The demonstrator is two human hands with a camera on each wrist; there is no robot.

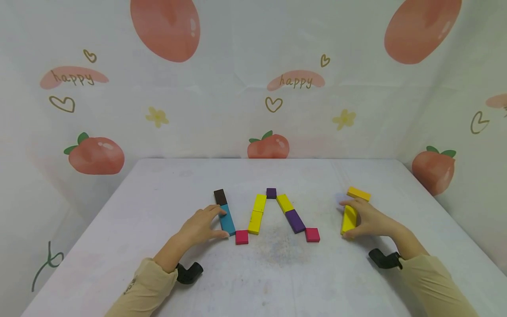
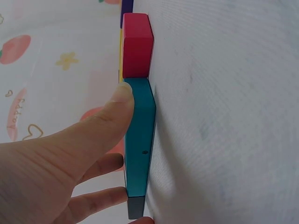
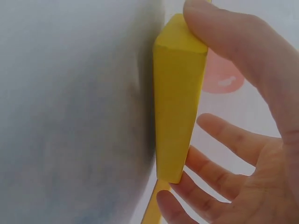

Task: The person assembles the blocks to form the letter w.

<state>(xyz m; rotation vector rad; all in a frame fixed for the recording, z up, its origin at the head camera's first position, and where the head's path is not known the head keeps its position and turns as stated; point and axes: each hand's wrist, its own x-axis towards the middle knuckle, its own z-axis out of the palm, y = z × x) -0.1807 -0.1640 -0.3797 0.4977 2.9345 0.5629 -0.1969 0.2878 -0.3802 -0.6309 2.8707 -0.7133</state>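
On the left, a blue block (image 1: pixel 227 222) lies flat, a dark brown block (image 1: pixel 220 197) at its far end and a red block (image 1: pixel 241 237) at its near corner. My left hand (image 1: pixel 200 225) spans the blue block, thumb on its near end and fingers toward the far end. At right, my right hand (image 1: pixel 372 219) holds a yellow block (image 3: pixel 177 107) lengthwise, thumb over the near end and fingers along the far part. An orange-yellow block (image 1: pixel 358 193) lies slanted beyond that far end, partly hidden by the hand.
Between the hands, two yellow blocks (image 1: pixel 257 215) lead up to a small purple block (image 1: pixel 271 193). From it, another yellow block (image 1: pixel 284 203) and a longer purple block (image 1: pixel 295 221) slope down to a second red block (image 1: pixel 312 234). A printed curtain (image 1: pixel 222 123) hangs behind the white table (image 1: pixel 277 281).
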